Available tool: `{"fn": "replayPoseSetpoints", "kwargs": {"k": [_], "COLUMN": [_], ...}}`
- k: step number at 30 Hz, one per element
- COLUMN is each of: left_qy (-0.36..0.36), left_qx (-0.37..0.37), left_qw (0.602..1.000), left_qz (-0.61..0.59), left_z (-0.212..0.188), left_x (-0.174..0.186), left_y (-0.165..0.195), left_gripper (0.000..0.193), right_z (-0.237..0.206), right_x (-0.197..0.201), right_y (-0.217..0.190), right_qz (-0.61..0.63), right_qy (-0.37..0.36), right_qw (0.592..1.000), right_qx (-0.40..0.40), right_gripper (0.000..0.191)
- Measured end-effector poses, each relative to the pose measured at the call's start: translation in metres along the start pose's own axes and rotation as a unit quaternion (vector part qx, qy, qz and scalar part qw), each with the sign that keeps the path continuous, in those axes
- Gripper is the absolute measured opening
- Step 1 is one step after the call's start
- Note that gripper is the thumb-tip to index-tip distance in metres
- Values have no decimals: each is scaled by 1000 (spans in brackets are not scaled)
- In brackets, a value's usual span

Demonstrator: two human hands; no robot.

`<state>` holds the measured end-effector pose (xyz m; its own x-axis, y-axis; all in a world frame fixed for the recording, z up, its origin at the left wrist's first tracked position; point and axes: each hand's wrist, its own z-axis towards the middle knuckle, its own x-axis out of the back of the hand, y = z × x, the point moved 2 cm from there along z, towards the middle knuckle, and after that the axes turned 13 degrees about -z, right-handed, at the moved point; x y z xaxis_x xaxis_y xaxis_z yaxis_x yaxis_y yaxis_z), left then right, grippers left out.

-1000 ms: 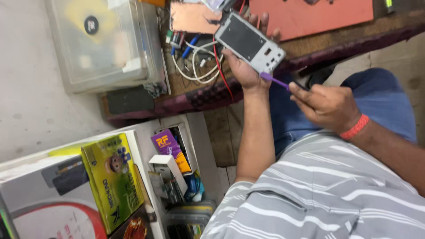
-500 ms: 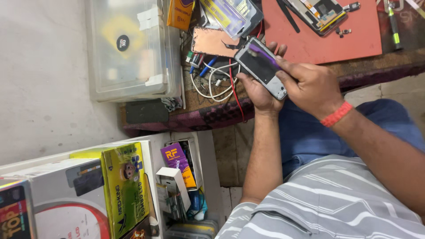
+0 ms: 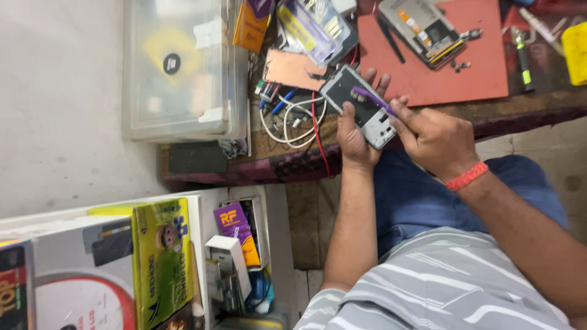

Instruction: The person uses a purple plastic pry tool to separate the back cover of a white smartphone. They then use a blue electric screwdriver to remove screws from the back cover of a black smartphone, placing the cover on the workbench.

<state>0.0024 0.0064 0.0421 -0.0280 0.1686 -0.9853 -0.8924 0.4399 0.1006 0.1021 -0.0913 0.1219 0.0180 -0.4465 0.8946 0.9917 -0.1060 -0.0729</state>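
Head view, one frame. Left hand [image 3: 353, 135] cradles one opened phone [image 3: 361, 106] from below, fingers wrapped around its far edge – hand closed on it, held just over the near edge of the workbench [image 3: 293, 162]. Right hand [image 3: 433, 135], with a red wristband [image 3: 466, 176], pinches one purple pry tool [image 3: 374, 101]; the tool's tip lies on the phone's exposed inside, pointing away from the person.

On the workbench: one red work mat [image 3: 471, 73] at the far right, with a second opened phone [image 3: 423, 29] lying on its far part. Two small loose parts [image 3: 462, 65] sit just beside that phone. One dark slim tool [image 3: 390, 41] lies at the mat's left edge. One green-handled screwdriver [image 3: 523, 54] rests just off the mat's right edge. One copper-coloured sheet [image 3: 293, 68] lies left of the held phone, with a coil of white cable [image 3: 287, 119] and one red wire [image 3: 318, 135] near the bench's front edge. One clear plastic box [image 3: 177, 67] takes up the bench's left end – one flat dark block [image 3: 197, 157] at its near corner.

Below the bench: a shelf unit [image 3: 202, 256] with one green packet [image 3: 162, 260] and one purple-and-orange packet [image 3: 235, 229]. Blue trousers and a striped grey shirt [image 3: 440, 287] fill the lower right.
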Motion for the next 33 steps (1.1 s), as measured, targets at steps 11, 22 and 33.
{"fn": "replayPoseSetpoints", "kwargs": {"k": [11,22,33], "left_qy": [-12,37,125], "left_qx": [38,-51,-2], "left_qw": [995,994,942], "left_qz": [-88,90,310], "left_z": [-3,-43,-75], "left_x": [-3,-22,-13], "left_y": [-1,-100,-77], "left_gripper": [75,77,35], "right_z": [17,-143,-57], "right_x": [-3,-16,-39], "right_y": [79,91,90], "right_qz": [261,633,672], "right_qy": [126,-107,-53], "right_qw": [956,676,649], "right_qx": [-51,-362,-354], "right_gripper": [32,34,43]}}
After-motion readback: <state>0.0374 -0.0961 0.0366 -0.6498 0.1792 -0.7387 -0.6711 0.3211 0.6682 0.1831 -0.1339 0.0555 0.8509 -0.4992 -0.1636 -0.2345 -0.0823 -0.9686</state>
